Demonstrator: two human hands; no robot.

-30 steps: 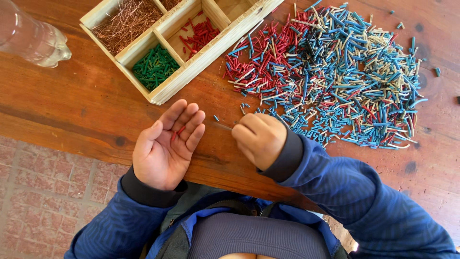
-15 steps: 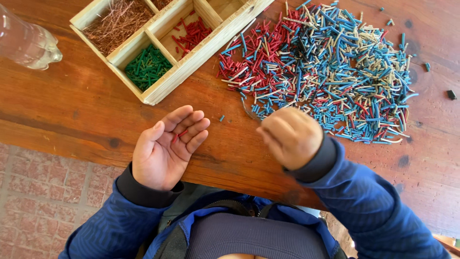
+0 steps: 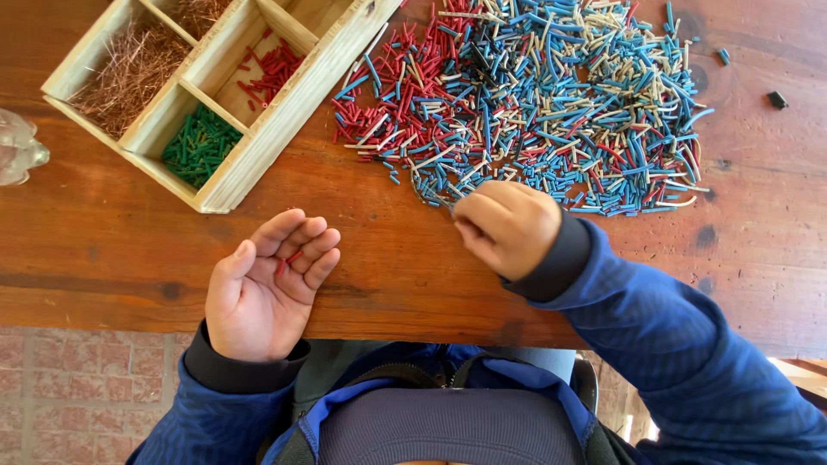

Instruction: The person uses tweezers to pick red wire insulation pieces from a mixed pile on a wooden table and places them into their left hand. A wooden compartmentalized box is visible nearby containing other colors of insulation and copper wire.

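— What lies beyond the sorting work?

— A wooden table [image 3: 103, 250], reddish brown with dark knots. At its left edge stands a clear plastic bottle [image 3: 17, 151], only partly in view.

— Anything else?

— A small dark scrap [image 3: 777, 99] lies alone on the table at the far right. Below the table's near edge, a floor of reddish brick paving [image 3: 77, 387] shows at lower left.
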